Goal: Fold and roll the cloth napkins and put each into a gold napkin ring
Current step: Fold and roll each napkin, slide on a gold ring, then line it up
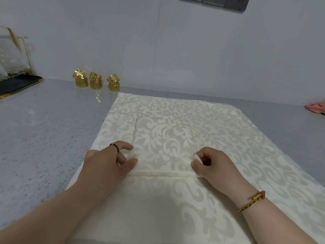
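A cream damask cloth napkin lies spread flat on the grey speckled counter. On its middle rests a smaller folded cream napkin, its near edge a straight fold line. My left hand pinches the near left corner of that folded napkin between thumb and fingers. At the near right corner my right hand pinches the same edge. Several gold napkin rings stand in three small stacks against the back wall, far left of the cloth.
A dark tray with a gold rim and a clear rack sit at the far left. A pink cloth shows at the right edge. A white wall closes the back of the counter.
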